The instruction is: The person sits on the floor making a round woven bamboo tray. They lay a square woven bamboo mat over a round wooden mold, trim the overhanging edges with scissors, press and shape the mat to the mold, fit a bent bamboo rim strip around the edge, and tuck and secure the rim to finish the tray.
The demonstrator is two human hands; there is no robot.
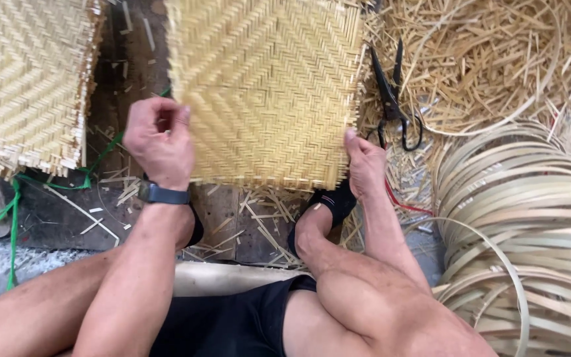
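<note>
Head view, looking down past our knees: we hold a square woven bamboo mat (266, 92) flat over the ground in the middle of the scene, its near edge just beyond our feet. Our left hand (160, 142) grips the mat's left edge near the near corner, fingers curled together over the rim; a dark watch (161, 194) sits on that wrist. Our right hand (365, 165) presses against the right edge at the near corner, thumb up along the side; we cannot tell how the other fingers lie, as they are hidden under the weave.

The mat looks light and thin, springy rather than rigid, and likely to flex if held by one corner only. Its edges are ragged with loose strip ends that could prick or fray, so we judge that the sides just inside the fringe, taken with both hands, give the surest hold.

A second woven mat (24, 79) lies at the far left. Black scissors (394, 99) rest on straw offcuts (490, 53) to the right, and coiled bamboo hoops (530, 225) stack at the near right.
</note>
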